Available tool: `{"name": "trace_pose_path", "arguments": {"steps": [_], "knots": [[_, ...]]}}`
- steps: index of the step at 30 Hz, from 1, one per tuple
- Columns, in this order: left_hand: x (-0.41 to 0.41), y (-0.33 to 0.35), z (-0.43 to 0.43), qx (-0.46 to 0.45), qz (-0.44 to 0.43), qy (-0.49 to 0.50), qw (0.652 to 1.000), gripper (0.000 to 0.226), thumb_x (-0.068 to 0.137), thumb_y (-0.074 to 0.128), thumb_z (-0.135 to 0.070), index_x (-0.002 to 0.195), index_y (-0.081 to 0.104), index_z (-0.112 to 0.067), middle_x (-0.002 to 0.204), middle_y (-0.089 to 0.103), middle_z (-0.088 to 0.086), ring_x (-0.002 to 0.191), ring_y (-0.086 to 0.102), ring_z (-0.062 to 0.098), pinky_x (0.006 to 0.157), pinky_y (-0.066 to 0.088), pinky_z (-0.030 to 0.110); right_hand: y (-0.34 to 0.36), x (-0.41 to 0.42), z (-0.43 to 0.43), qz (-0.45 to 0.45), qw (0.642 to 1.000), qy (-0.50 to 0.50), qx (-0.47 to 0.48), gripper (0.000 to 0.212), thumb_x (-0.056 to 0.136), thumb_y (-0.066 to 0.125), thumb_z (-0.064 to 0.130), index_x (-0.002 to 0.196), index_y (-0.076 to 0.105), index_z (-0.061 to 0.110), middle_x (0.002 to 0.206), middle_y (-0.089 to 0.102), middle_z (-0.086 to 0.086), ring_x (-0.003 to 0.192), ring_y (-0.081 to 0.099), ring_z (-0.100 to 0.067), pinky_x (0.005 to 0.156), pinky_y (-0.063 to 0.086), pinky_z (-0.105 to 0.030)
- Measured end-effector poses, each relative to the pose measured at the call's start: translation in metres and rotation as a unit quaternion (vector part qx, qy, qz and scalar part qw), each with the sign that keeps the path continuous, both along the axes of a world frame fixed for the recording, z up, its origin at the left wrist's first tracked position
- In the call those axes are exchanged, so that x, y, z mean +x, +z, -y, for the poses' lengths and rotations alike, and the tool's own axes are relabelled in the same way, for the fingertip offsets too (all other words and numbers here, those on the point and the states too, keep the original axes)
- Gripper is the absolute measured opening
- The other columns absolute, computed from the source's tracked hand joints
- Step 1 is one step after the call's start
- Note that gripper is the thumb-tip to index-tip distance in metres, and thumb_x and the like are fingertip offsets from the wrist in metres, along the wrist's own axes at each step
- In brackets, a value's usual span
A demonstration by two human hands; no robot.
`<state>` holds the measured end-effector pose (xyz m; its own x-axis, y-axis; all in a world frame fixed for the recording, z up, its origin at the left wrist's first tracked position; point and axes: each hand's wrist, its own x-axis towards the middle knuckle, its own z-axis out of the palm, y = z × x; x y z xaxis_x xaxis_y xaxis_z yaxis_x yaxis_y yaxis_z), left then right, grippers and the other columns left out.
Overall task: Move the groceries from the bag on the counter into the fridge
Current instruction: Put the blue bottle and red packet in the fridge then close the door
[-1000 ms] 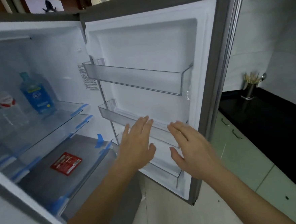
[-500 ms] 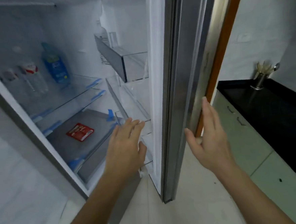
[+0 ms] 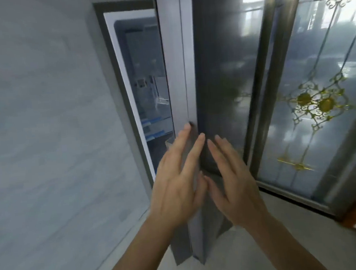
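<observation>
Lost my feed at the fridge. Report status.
Both open: left hand, right hand, at fridge door edge. Door ajar, shelves visible through gap. Nothing seen blocking.

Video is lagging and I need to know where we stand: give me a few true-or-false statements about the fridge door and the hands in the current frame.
1. The fridge door is fully shut. False: a gap is open along its left edge.
2. The left hand and right hand both have straight fingers and hold nothing. True.
3. The right hand carries a grocery bag. False: it is empty, and no bag is in view.
4. Blue-edged shelves show through the gap. True.
5. A glass panel with gold ornament stands right of the fridge door. True.
</observation>
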<state>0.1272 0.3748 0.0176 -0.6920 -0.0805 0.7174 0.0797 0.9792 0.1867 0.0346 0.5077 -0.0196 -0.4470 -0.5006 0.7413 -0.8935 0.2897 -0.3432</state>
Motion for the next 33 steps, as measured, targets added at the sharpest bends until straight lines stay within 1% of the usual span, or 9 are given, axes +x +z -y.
{"name": "trace_pose_path", "arguments": {"steps": [2, 5, 10, 13, 16, 22, 26, 29, 33], "knots": [[-0.001, 0.004, -0.002, -0.009, -0.004, 0.028, 1.0, 0.07, 0.09, 0.063, -0.023, 0.153, 0.032, -0.018, 0.165, 0.014, 0.006, 0.149, 0.024, 0.019, 0.104, 0.048, 0.043, 0.001, -0.012, 0.006, -0.013, 0.999, 0.026, 0.021, 0.064, 0.105, 0.04, 0.045, 0.159, 0.026, 0.012, 0.167, 0.023, -0.008, 0.156, 0.019, -0.021, 0.123, 0.029, -0.043], [-0.005, 0.006, -0.001, -0.05, 0.03, 0.074, 0.996, 0.067, 0.09, 0.057, -0.02, 0.152, 0.033, -0.015, 0.165, 0.015, 0.005, 0.152, 0.016, 0.019, 0.114, 0.038, 0.044, 0.002, -0.031, 0.021, -0.036, 0.996, 0.053, 0.068, 0.07, 0.103, 0.044, 0.043, 0.16, 0.021, 0.01, 0.169, 0.018, -0.009, 0.156, 0.017, -0.022, 0.123, 0.03, -0.044], [-0.013, 0.003, 0.024, -0.117, 0.156, 0.186, 0.963, 0.07, 0.095, 0.033, -0.036, 0.158, 0.008, -0.018, 0.166, 0.0, 0.001, 0.153, -0.003, 0.017, 0.121, 0.023, 0.047, -0.007, -0.046, 0.056, -0.075, 0.988, 0.073, 0.109, 0.071, 0.1, 0.04, 0.049, 0.158, 0.024, 0.011, 0.167, 0.024, -0.012, 0.154, 0.026, -0.027, 0.115, 0.042, -0.049], [-0.02, -0.005, 0.035, -0.168, 0.176, 0.22, 0.945, 0.067, 0.099, 0.026, -0.041, 0.157, 0.004, -0.016, 0.166, -0.001, 0.003, 0.153, -0.004, 0.02, 0.121, 0.02, 0.051, -0.016, -0.058, 0.068, -0.081, 0.989, 0.079, 0.097, 0.07, 0.098, 0.05, 0.04, 0.157, 0.029, 0.01, 0.165, 0.028, -0.011, 0.153, 0.028, -0.028, 0.114, 0.043, -0.05], [-0.03, -0.012, 0.041, -0.177, 0.15, 0.238, 0.943, 0.063, 0.098, 0.013, -0.034, 0.157, 0.007, -0.012, 0.166, 0.001, 0.006, 0.153, -0.003, 0.022, 0.121, 0.017, 0.053, -0.013, -0.08, 0.071, -0.082, 0.991, 0.065, 0.085, 0.076, 0.092, 0.064, 0.027, 0.158, 0.03, 0.01, 0.167, 0.023, -0.009, 0.154, 0.024, -0.026, 0.117, 0.039, -0.047], [-0.048, -0.024, 0.056, -0.161, 0.098, 0.27, 0.944, 0.072, 0.091, 0.039, -0.027, 0.157, 0.014, -0.012, 0.166, 0.006, 0.005, 0.153, 0.003, 0.022, 0.123, 0.008, 0.052, 0.007, -0.129, 0.088, -0.087, 0.994, 0.021, 0.068, 0.078, 0.097, 0.054, 0.036, 0.161, 0.018, 0.01, 0.17, 0.011, -0.01, 0.156, 0.015, -0.026, 0.12, 0.03, -0.04], [-0.056, -0.022, 0.064, -0.139, 0.105, 0.295, 0.939, 0.076, 0.087, 0.045, -0.026, 0.156, 0.017, -0.011, 0.166, 0.007, 0.007, 0.153, 0.003, 0.024, 0.123, 0.011, 0.053, 0.008, -0.138, 0.103, -0.101, 0.991, 0.008, 0.091, 0.08, 0.097, 0.054, 0.039, 0.161, 0.016, 0.011, 0.17, 0.009, -0.01, 0.156, 0.015, -0.029, 0.12, 0.031, -0.043], [-0.067, -0.017, 0.075, -0.114, 0.105, 0.313, 0.937, 0.08, 0.084, 0.05, -0.024, 0.156, 0.018, -0.011, 0.166, 0.006, 0.008, 0.153, 0.0, 0.025, 0.123, 0.012, 0.052, 0.015, -0.144, 0.115, -0.113, 0.989, 0.005, 0.099, 0.079, 0.097, 0.056, 0.037, 0.161, 0.017, 0.01, 0.17, 0.009, -0.012, 0.155, 0.017, -0.031, 0.119, 0.036, -0.05], [-0.084, -0.008, 0.096, -0.091, 0.107, 0.329, 0.934, 0.084, 0.082, 0.056, -0.021, 0.156, 0.019, -0.008, 0.166, 0.007, 0.009, 0.153, 0.0, 0.025, 0.124, 0.012, 0.047, 0.023, -0.158, 0.136, -0.108, 0.987, 0.008, 0.121, 0.081, 0.097, 0.056, 0.036, 0.162, 0.012, 0.012, 0.171, 0.004, -0.01, 0.156, 0.013, -0.031, 0.122, 0.029, -0.051]]}}
